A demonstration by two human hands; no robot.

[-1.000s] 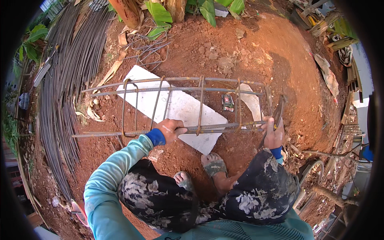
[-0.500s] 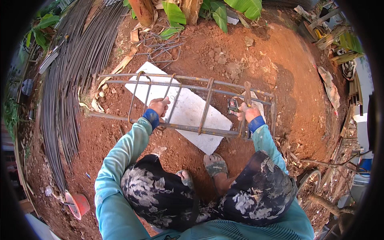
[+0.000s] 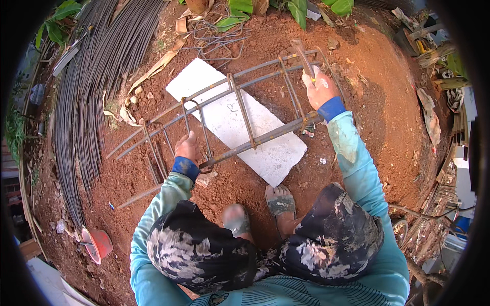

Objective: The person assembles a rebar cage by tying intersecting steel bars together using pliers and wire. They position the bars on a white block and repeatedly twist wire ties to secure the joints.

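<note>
A rusty rebar cage (image 3: 269, 136) of long bars and bent stirrups slants across in front of me, its right end raised and farther away. My left hand (image 3: 188, 147) is closed on the cage's near side, at a stirrup. My right hand (image 3: 322, 89) is closed around rusty pincers (image 3: 304, 58), whose head points away at the cage's right end. Whether this hand also grips a bar is hidden. Under the cage a white board (image 3: 270, 153) lies slantwise on the soil. A small green and dark object (image 3: 308, 133) shows partly beneath the near bar.
Long steel rods (image 3: 84, 117) lie in a pile along the left. A tangle of bent steel (image 3: 217, 38) lies at the far side by banana leaves (image 3: 298, 13). An orange-red bucket (image 3: 98, 245) lies at lower left. Branches (image 3: 423, 209) border the right. Reddish soil surrounds my sandalled feet.
The cage has turned, its right end moving away and its left end coming nearer. My right hand has gone up and away with the pincers; my left hand has shifted slightly left and nearer.
</note>
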